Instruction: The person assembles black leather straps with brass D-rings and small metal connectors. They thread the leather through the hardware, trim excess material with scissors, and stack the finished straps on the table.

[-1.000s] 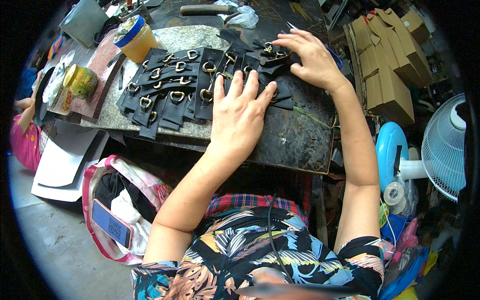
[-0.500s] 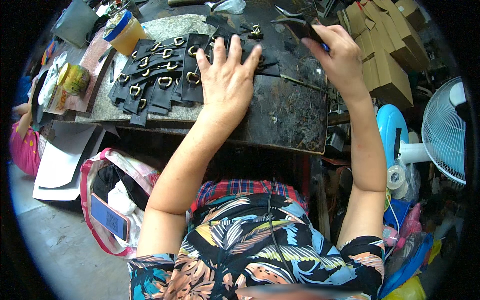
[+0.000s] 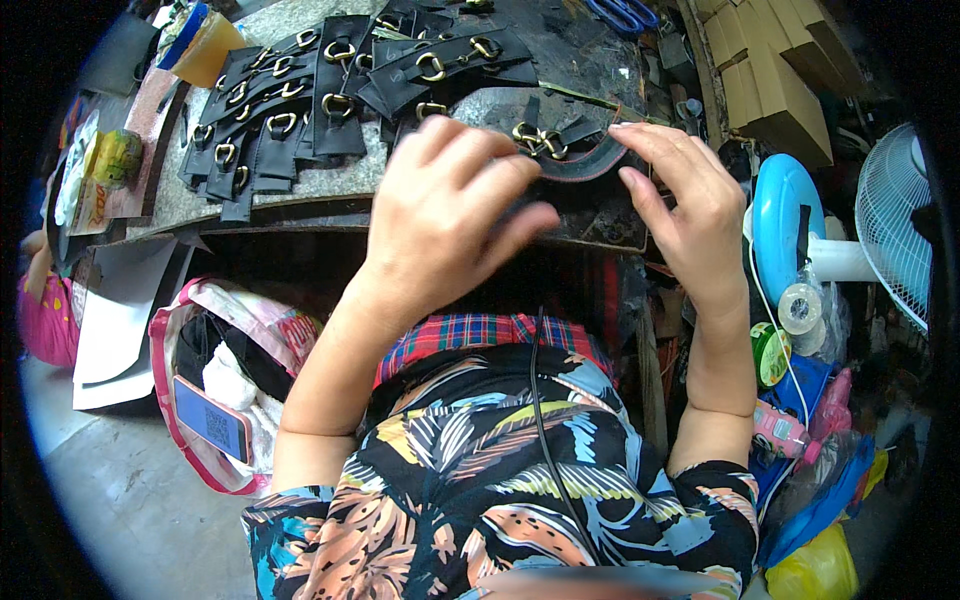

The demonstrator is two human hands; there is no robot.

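Observation:
My left hand (image 3: 445,215) hovers at the table's front edge, smeared by motion, its thumb spread away from bent fingers. A narrow dark strap with a reddish edge (image 3: 592,168) curves from beside its fingertips to my right hand (image 3: 690,205). The right thumb and fingertips are at the strap's other end and appear to pinch it. Behind the strap lie brass-coloured rings (image 3: 540,140) on a short black piece. Black leather straps with metal D-rings (image 3: 432,68) lie beyond my left hand. More such straps (image 3: 280,125) are spread out in rows to the left.
A blue-handled tool (image 3: 622,12) lies at the table's far side. An orange-yellow tub (image 3: 205,45) stands at the back left. Cardboard boxes (image 3: 785,90) and a white fan (image 3: 900,215) stand on the right. A bag holding a phone (image 3: 212,415) sits below the table, left.
My right hand has put down the blue-handled tool and come nearer, to the dark strap. My left hand has lifted off the black straps and drawn back. The view has shifted.

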